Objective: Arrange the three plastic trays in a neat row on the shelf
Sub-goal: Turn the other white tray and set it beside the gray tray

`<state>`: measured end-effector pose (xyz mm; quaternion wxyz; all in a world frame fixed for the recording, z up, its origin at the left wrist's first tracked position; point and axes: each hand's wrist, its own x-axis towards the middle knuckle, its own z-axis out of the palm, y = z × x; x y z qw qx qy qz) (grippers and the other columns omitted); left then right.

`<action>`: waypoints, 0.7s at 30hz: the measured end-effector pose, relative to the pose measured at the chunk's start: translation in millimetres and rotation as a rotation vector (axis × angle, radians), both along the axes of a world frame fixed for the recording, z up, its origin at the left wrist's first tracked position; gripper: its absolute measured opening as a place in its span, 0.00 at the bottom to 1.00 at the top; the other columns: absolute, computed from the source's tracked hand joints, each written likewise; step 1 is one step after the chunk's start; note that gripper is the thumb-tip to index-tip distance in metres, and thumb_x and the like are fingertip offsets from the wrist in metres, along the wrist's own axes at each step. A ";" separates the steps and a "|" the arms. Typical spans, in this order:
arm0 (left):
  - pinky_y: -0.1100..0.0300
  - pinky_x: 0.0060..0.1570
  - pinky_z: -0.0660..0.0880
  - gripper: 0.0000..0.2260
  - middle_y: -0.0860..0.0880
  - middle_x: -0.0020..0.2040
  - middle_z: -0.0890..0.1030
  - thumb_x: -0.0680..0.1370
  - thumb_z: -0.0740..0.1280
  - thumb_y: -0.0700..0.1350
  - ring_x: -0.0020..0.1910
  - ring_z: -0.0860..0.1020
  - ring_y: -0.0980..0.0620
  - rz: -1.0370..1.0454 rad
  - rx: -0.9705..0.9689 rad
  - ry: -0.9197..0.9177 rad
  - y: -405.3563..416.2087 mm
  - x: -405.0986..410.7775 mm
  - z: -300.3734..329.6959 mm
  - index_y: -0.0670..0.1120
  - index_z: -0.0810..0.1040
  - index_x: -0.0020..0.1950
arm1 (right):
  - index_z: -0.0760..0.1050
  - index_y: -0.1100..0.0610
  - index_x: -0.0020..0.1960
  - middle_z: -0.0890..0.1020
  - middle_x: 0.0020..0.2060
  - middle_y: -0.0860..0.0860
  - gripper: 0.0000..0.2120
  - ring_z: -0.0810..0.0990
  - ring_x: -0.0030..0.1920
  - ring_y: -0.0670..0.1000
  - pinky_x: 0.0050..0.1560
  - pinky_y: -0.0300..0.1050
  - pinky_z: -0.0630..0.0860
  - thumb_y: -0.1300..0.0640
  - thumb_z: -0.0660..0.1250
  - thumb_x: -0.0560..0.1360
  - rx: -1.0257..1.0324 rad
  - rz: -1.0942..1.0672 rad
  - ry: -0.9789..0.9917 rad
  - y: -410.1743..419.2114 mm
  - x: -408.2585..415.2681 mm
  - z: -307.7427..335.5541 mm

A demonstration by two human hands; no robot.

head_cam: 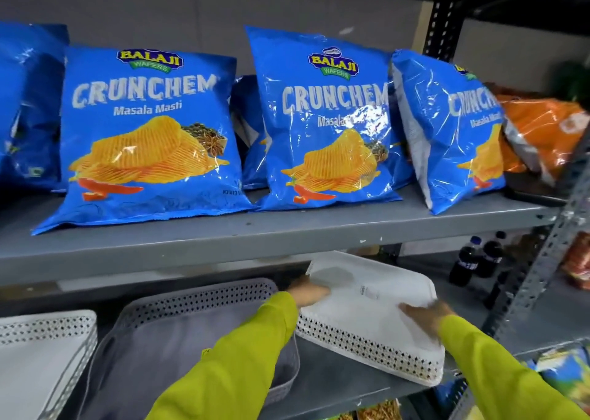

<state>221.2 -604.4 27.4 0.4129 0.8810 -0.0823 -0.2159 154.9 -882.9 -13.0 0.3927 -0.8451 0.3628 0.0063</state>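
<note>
Three perforated plastic trays are on the lower grey shelf (344, 384). A white tray (38, 352) lies at the far left. A grey tray (178, 324) sits in the middle. A second white tray (376, 317) is upside down and tilted at the right, its near corner hanging over the shelf edge. My left hand (309, 290) grips its left rim. My right hand (427, 316) presses on its right side. Both arms wear yellow-green sleeves.
The upper shelf (287, 231) just above holds several blue chip bags (153, 138) and an orange bag (542, 132). Dark drink bottles (479, 256) stand behind the tray at the right. A perforated metal upright (542, 272) borders the right side.
</note>
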 end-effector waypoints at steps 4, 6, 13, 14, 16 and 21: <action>0.58 0.66 0.69 0.41 0.45 0.71 0.72 0.67 0.63 0.72 0.69 0.72 0.46 0.186 -0.119 0.101 -0.7 4.6 0.5 0.46 0.71 0.71 | 0.66 0.61 0.68 0.76 0.63 0.61 0.61 0.78 0.58 0.62 0.58 0.51 0.75 0.27 0.76 0.45 0.264 -0.114 -0.097 -24.0 24.1 -35.6; 0.55 0.72 0.63 0.48 0.42 0.76 0.65 0.66 0.57 0.76 0.74 0.65 0.43 0.295 -0.107 0.086 -1.6 6.5 -1.1 0.43 0.65 0.74 | 0.65 0.61 0.69 0.73 0.66 0.62 0.49 0.74 0.62 0.64 0.58 0.53 0.71 0.31 0.73 0.60 0.291 -0.205 -0.191 4.0 0.1 -3.2; 0.46 0.69 0.64 0.34 0.39 0.73 0.67 0.75 0.52 0.67 0.69 0.66 0.38 0.552 -0.345 -0.027 -7.4 8.3 8.2 0.45 0.70 0.70 | 0.65 0.58 0.70 0.75 0.65 0.59 0.30 0.73 0.55 0.52 0.60 0.47 0.68 0.41 0.61 0.76 0.537 -0.402 -0.853 21.2 -9.5 53.2; 0.46 0.67 0.67 0.31 0.39 0.70 0.71 0.75 0.53 0.65 0.66 0.70 0.39 0.593 -0.493 -0.020 -4.2 10.9 6.2 0.45 0.72 0.66 | 0.67 0.58 0.70 0.75 0.65 0.56 0.33 0.73 0.56 0.51 0.58 0.45 0.68 0.36 0.59 0.75 0.589 -0.396 -0.876 19.8 -6.6 62.2; 0.50 0.59 0.75 0.26 0.39 0.63 0.79 0.73 0.54 0.61 0.57 0.78 0.42 0.644 -0.719 0.026 2.8 17.2 -2.5 0.44 0.78 0.58 | 0.70 0.57 0.69 0.76 0.64 0.54 0.39 0.74 0.58 0.53 0.57 0.46 0.66 0.29 0.52 0.72 0.722 -0.402 -0.859 14.6 -4.3 75.5; 0.53 0.44 0.78 0.19 0.41 0.48 0.85 0.78 0.59 0.55 0.42 0.82 0.45 0.537 -0.897 0.299 16.8 2.1 3.9 0.41 0.82 0.48 | 0.81 0.55 0.55 0.86 0.44 0.56 0.47 0.82 0.48 0.58 0.55 0.56 0.76 0.20 0.62 0.53 0.935 -0.213 -0.652 -16.2 -12.0 58.3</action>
